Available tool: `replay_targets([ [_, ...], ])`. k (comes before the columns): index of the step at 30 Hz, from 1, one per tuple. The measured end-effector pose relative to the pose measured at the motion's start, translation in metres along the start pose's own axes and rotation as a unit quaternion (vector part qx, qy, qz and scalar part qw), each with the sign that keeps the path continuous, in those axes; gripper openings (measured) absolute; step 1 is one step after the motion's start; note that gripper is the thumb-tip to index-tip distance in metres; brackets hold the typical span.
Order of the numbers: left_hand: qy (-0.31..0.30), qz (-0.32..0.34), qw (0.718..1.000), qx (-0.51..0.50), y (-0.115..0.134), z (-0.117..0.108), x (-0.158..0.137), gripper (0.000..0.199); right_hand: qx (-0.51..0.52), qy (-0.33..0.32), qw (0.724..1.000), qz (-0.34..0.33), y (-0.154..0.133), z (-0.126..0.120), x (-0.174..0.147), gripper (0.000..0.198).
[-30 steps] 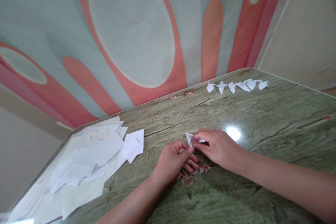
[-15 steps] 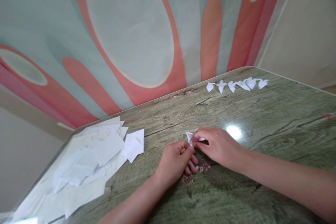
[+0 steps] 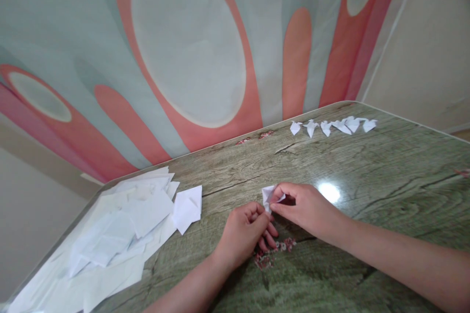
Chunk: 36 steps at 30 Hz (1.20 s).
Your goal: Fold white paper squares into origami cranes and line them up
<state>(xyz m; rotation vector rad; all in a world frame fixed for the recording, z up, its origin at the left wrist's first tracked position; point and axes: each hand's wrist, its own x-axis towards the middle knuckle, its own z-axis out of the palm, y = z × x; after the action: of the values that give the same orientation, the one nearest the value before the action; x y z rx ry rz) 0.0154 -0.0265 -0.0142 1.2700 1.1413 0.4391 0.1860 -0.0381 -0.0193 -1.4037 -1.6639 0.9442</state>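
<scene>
A small folded piece of white paper (image 3: 268,194) is held up between my two hands, over the middle of the table. My left hand (image 3: 246,229) pinches its lower end between thumb and forefinger, the other fingers curled loosely. From the right, my right hand (image 3: 303,203) grips the paper's upper part with thumb and fingertips. Pointed, creased flaps show between the hands; my fingers cover the rest of the paper. Toward the back right of the table, several small folded paper figures (image 3: 325,128) lie in a row.
On the left of the wood-patterned table (image 3: 227,171) lies a wide heap of loose white paper sheets (image 3: 152,210). Beside it rests a small stack of square papers (image 3: 188,208). A wall with a coral and grey pattern (image 3: 191,49) rises directly behind the table's back edge.
The view has tilted slightly, so everything sits a little lower. My right fingers have shifted a little on the folded paper, and more of its upper flap shows. Both hands still hold it.
</scene>
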Motion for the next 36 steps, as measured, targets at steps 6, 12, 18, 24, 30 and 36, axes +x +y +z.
replay_targets([
  [6,-0.030,0.003,0.999,-0.029,-0.003,-0.001,0.003,0.032,-0.012,-0.004,1.000,-0.010,0.001,0.002,-0.001,0.007],
  [12,-0.016,0.000,0.996,-0.082,-0.003,-0.005,0.003,0.031,0.056,0.033,0.998,-0.015,0.007,0.002,0.001,0.027],
  [18,-0.007,0.029,0.993,-0.116,-0.002,-0.006,0.002,0.033,0.145,-0.073,0.985,0.059,0.008,0.002,0.002,0.018],
  [24,0.000,0.033,0.994,-0.100,-0.001,0.001,-0.002,0.038,0.212,-0.071,0.971,0.083,0.005,0.009,-0.001,0.024],
  [30,0.011,0.041,0.996,-0.078,0.001,0.003,-0.004,0.038,0.243,-0.053,0.963,0.100,0.001,0.010,-0.002,0.026],
  [36,-0.032,0.040,0.995,-0.085,0.001,0.002,-0.004,0.034,0.271,-0.040,0.950,0.151,0.001,0.010,-0.004,0.030],
])
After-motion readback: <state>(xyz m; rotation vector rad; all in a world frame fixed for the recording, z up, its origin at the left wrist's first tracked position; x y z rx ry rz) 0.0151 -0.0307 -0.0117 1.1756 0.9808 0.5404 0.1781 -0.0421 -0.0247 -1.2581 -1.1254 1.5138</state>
